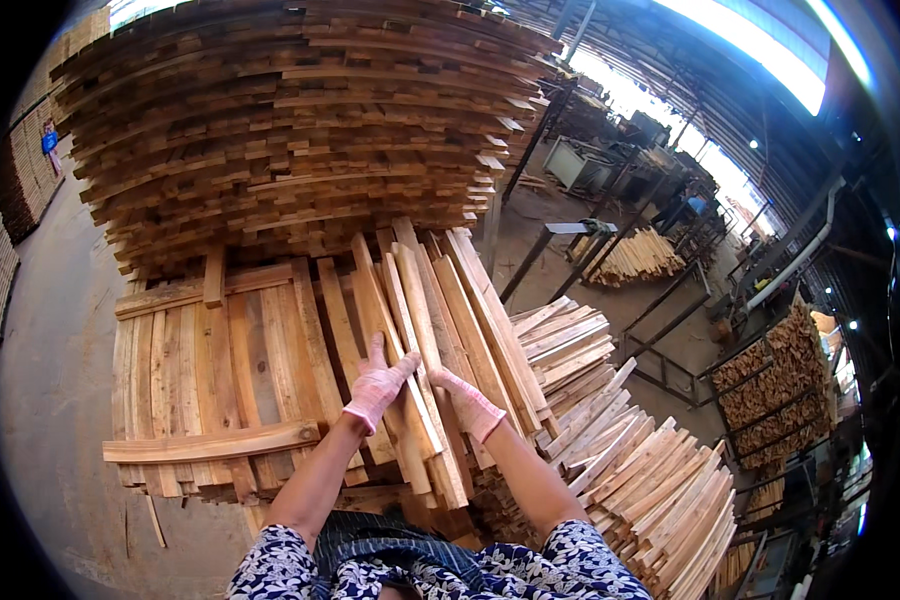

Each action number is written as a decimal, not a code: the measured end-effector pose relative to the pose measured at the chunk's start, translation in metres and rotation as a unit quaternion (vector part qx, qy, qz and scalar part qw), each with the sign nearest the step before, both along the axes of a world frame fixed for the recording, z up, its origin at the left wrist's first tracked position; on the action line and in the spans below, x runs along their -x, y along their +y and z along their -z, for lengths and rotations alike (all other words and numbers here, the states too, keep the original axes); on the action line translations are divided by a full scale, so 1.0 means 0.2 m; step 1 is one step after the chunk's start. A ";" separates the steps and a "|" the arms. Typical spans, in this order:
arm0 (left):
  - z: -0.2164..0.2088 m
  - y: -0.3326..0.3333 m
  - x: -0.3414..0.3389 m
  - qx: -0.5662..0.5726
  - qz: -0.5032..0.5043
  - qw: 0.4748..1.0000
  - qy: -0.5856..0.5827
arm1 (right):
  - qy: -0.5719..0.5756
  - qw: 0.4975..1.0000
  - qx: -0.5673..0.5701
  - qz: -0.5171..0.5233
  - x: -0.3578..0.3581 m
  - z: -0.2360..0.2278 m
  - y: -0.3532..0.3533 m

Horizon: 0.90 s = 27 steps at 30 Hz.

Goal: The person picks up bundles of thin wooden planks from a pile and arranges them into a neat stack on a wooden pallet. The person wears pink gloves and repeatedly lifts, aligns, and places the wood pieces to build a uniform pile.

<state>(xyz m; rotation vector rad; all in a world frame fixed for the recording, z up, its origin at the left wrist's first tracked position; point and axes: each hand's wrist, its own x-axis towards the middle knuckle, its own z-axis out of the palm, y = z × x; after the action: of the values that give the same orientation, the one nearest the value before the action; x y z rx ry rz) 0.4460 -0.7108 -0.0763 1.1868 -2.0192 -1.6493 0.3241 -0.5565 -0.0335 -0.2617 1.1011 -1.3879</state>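
My left hand (378, 380), in a pinkish-white glove, lies on several loose wooden slats, its fingers and thumb spread apart. The thumb reaches across a narrow slat (407, 335) toward my other hand. My right hand (462, 402), gloved alike, presses its closed fingers against the right side of a slat (425, 325); part of its grip is hidden. These slats run lengthwise away from me, raised on a layer of boards. To the left, more boards (205, 370) lie side by side, with a crosswise strip (210, 442) near me and another strip (200, 287) farther off.
A tall stack of layered slats (290, 130) rises directly ahead. Loose slats (660, 490) are heaped at my right. Beyond them stand metal posts (526, 262), another slat pile (630, 255) and a racked bundle (775, 385). A person in blue (50, 140) is far left.
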 end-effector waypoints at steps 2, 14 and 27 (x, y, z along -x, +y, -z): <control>0.01 0.06 0.00 -0.031 -0.046 0.998 0.024 | 0.048 0.999 -0.004 0.012 -0.02 -0.01 -0.01; -0.03 0.08 -0.26 -0.378 -0.130 0.855 0.329 | 0.540 0.820 -0.142 -0.130 -0.37 -0.15 -0.19; -0.42 -0.36 -1.28 -0.142 -0.191 0.898 0.370 | 0.378 0.913 0.124 -0.088 -1.09 -0.19 -0.79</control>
<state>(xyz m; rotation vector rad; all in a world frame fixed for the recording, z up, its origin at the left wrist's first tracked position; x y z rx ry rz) 0.7013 -0.7834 0.0085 0.7737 -1.0397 -1.8353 0.5412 -0.7147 0.0049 -1.1288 1.4726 -1.2833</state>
